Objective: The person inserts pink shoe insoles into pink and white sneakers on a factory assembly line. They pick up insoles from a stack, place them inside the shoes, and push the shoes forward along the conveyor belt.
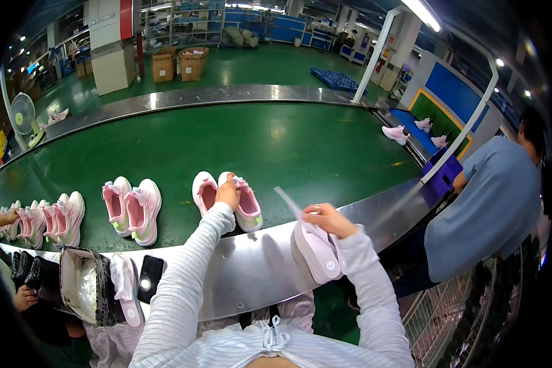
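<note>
My left hand (229, 193) is closed on the tongue of a pink-and-white sneaker (249, 208), which stands on the green belt. Its mate (203, 193) is right beside it on the left. Over a stack of pale pink insoles (314, 254) on the metal ledge, my right hand (330, 219) pinches a thin, whitish strip (287, 201). The strip is blurred and points up toward the left, so I cannot make out whether it is an insole seen edge-on.
Another sneaker pair (135, 208) and a row of sneakers (55, 219) stand leftward on the belt (276, 141). A black phone (150, 279), loose insoles (127, 294) and an open box (87, 285) lie along the ledge. A co-worker (484, 202) in blue stands at right; another person's hand (9, 216) reaches in at left.
</note>
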`<state>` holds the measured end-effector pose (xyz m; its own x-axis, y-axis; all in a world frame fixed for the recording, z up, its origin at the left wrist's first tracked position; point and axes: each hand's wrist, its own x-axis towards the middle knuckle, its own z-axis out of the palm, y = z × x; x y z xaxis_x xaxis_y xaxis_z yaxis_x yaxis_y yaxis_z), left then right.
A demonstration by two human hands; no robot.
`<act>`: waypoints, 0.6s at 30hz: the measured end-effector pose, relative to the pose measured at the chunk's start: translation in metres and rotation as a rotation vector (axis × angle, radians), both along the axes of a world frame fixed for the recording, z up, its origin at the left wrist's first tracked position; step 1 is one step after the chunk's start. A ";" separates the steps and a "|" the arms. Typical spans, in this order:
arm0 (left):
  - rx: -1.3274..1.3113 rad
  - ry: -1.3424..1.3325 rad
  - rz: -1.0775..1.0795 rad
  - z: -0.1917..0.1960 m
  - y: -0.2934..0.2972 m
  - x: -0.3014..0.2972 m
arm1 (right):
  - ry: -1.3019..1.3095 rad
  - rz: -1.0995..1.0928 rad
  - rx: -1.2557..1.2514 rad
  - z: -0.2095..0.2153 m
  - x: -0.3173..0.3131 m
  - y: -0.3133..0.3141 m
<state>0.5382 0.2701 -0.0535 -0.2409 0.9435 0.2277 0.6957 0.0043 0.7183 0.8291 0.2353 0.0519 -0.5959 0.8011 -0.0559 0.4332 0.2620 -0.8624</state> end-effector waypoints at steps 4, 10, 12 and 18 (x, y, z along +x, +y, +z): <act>0.103 0.060 0.109 -0.009 0.001 -0.008 | -0.028 0.293 -0.180 -0.007 -0.072 0.046; 0.159 -0.095 0.110 -0.006 0.006 0.007 | -0.542 0.689 0.608 -0.056 -0.119 0.105; 0.112 -0.065 0.125 -0.009 0.000 -0.001 | -0.747 0.036 0.161 -0.050 -0.161 0.070; 0.158 -0.046 0.144 -0.016 -0.004 -0.003 | -0.612 -0.145 0.388 -0.098 -0.197 0.054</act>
